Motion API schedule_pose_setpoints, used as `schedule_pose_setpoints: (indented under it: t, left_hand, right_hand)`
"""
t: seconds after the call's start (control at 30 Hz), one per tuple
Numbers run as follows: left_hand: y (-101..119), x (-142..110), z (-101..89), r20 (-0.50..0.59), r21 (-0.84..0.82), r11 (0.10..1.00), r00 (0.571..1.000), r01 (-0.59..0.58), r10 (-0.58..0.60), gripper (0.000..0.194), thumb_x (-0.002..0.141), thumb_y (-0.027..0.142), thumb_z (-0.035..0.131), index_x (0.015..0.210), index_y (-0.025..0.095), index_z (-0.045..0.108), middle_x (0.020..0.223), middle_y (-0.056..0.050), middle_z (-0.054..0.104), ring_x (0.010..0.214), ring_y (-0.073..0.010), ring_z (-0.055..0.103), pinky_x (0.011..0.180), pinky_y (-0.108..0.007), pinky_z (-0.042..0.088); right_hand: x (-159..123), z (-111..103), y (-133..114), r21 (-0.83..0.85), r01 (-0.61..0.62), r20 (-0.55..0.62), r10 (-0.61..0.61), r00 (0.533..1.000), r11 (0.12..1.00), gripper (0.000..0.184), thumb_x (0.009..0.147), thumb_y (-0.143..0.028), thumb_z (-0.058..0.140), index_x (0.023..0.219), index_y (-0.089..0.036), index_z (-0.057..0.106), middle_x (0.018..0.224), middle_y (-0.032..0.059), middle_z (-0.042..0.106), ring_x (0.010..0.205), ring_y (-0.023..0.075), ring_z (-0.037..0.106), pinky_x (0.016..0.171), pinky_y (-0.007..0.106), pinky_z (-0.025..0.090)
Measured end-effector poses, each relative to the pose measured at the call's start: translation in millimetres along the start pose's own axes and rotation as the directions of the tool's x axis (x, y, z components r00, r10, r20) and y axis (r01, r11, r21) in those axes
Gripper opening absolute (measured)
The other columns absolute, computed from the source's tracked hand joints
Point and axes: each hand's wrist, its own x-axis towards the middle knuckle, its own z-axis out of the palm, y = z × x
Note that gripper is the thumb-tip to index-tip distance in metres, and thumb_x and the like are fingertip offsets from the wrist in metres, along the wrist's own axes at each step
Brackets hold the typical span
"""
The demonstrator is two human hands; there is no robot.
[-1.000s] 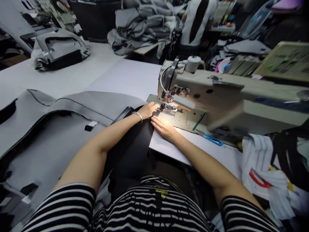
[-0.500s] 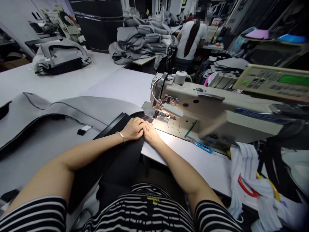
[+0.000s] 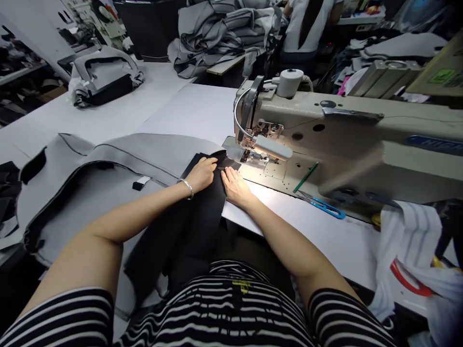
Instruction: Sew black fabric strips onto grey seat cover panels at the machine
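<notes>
Black fabric (image 3: 202, 212) hangs from the machine bed's left end down over the table edge towards my lap, joined with a large grey padded piece (image 3: 141, 149). My left hand (image 3: 203, 174), with a bracelet at the wrist, is closed on the black fabric, its fingertips at a fold near the presser foot. Beside it my right hand (image 3: 236, 185) lies flat on the fabric's right edge, fingers stretched out. The lit needle area of the sewing machine (image 3: 318, 115) is just beyond and right of my fingertips. My left thumb is hidden.
A green pencil (image 3: 306, 177) and blue thread snips (image 3: 327, 208) lie on the machine bed. Striped white elastic (image 3: 415, 231) and a red-handled tool (image 3: 408, 282) are at right. Grey pieces (image 3: 224, 33) are piled behind, near a seated person (image 3: 302, 29). A sewn grey item (image 3: 104, 74) stands left.
My hands have moved slightly apart; the right one has flattened out on the black fabric. The black fabric has shifted and its stitched strip has turned from view. My view has tilted down.
</notes>
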Motion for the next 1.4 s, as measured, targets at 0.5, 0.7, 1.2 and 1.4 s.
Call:
schedule_pose_setpoints:
  t: [0.5,0.7,1.2,1.4]
  left_hand:
    - [-24,55,37.3,0.009,-0.301,0.950,0.995,-0.089,0.096,0.026,0.082,0.021,0.054,0.106,0.015,0.061,0.102,-0.007,0.064,0.095,-0.0173,0.058,0.088,-0.031,0.046]
    - [-16,69,41.6,0.072,-0.117,0.986,0.989,-0.119,0.128,0.015,0.084,0.026,0.053,0.081,0.018,0.066,0.085,-0.008,0.062,0.089,-0.0221,0.054,0.077,-0.035,0.044]
    - [-30,98,34.8,0.311,-0.021,0.994,0.944,-0.107,0.109,0.025,0.076,0.042,0.064,0.077,0.018,0.058,0.085,-0.006,0.062,0.085,-0.0236,0.055,0.083,-0.041,0.033]
    - [-26,108,22.4,0.412,-0.052,0.998,0.911,0.026,-0.002,0.024,0.075,0.042,0.062,0.073,0.018,0.063,0.072,-0.003,0.066,0.078,-0.0219,0.059,0.086,-0.040,0.033]
  right_hand:
    - [-2,3,-5,0.021,-0.035,-0.078,0.037,0.996,0.999,0.045,0.090,-0.022,0.038,0.131,-0.004,0.041,0.133,0.0221,0.044,0.128,0.0320,0.035,0.108,0.053,0.025]
    - [-2,-2,-8,0.031,-0.108,-0.008,0.108,0.994,0.994,0.039,0.089,-0.020,0.040,0.124,-0.008,0.050,0.132,0.0190,0.047,0.127,0.0316,0.037,0.109,0.050,0.026]
    - [-11,-11,-28,-0.072,-0.148,-0.015,0.147,0.989,0.986,0.031,0.085,-0.016,0.044,0.102,-0.006,0.068,0.140,0.0206,0.037,0.130,0.0370,0.031,0.101,0.062,0.028]
    - [-10,-10,-28,-0.095,-0.164,-0.009,0.164,0.986,0.982,0.032,0.084,-0.017,0.045,0.103,-0.002,0.067,0.137,0.0224,0.040,0.127,0.0362,0.036,0.104,0.053,0.032]
